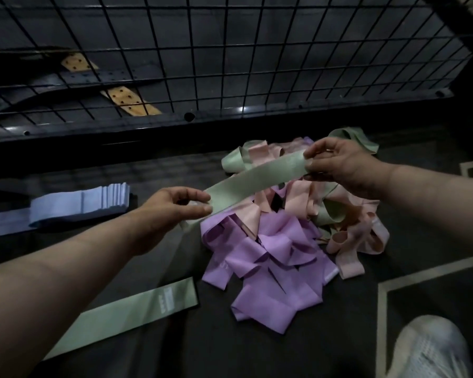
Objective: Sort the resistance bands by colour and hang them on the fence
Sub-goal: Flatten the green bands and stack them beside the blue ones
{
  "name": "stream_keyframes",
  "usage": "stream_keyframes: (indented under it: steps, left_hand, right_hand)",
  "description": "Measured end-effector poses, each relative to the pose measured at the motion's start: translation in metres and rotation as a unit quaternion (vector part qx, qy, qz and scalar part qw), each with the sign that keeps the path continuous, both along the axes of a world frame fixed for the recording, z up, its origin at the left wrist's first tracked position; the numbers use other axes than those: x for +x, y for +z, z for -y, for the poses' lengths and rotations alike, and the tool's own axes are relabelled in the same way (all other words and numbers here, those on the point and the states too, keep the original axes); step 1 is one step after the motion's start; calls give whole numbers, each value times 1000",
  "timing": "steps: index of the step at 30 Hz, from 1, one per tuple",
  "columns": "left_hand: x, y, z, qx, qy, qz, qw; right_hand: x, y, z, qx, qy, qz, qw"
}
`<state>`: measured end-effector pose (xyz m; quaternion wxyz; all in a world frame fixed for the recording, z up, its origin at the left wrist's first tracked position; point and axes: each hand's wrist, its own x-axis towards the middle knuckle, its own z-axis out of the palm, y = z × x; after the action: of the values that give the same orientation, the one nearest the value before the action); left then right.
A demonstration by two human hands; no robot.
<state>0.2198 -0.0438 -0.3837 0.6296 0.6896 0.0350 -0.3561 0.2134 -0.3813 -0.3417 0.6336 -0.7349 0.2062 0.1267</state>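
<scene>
A green resistance band (253, 177) is stretched flat in the air between my hands. My left hand (172, 205) pinches its near end and my right hand (339, 166) pinches its far end. Under it a mixed heap (290, 236) of purple, pink and green bands lies on the dark floor. Another green band (137, 304) lies flat on the floor under my left forearm. A neat stack of blue bands (79, 204) sits at the left. The black wire-grid fence (230, 55) stands across the back.
Behind the fence lie dark plates and tan perforated pieces (131, 100). The fence's dark base bar (189, 118) runs across the floor. Pale floor lines (382, 290) mark the right side. A light shoe (432, 347) shows at the bottom right.
</scene>
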Motion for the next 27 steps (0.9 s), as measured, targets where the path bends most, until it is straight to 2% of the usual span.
stream_keyframes:
  steps: [3,8,13,15,19,21,23,24,27]
  left_hand:
    - [1,0,-7,-30,30,-11,999]
    - [8,1,-26,-58,107,-58,991]
    - [7,7,-54,-86,186,-90,975]
    - [6,11,-69,-85,222,-93,967]
    - [-3,21,-96,-94,227,-97,964]
    - [-9,23,-114,-98,230,-98,963]
    - [-13,24,-129,-93,216,-91,968]
    - [-13,25,-133,-89,203,-82,972]
    - [-15,29,-129,-88,171,-70,979]
  right_hand:
    - [0,-2,-1,0,-13,12,1000]
    - [8,-10,-14,51,-66,-28,996]
    - [13,-9,-43,79,-38,-84,993]
    - [14,-7,-60,53,-21,-89,994]
    - [8,-4,-90,7,35,-109,993]
    - [2,-4,-109,-41,102,-121,987]
    - [-3,-1,-129,-121,209,-114,964]
    - [-3,1,-138,-165,275,-110,941]
    - [-7,6,-168,-320,435,-59,839]
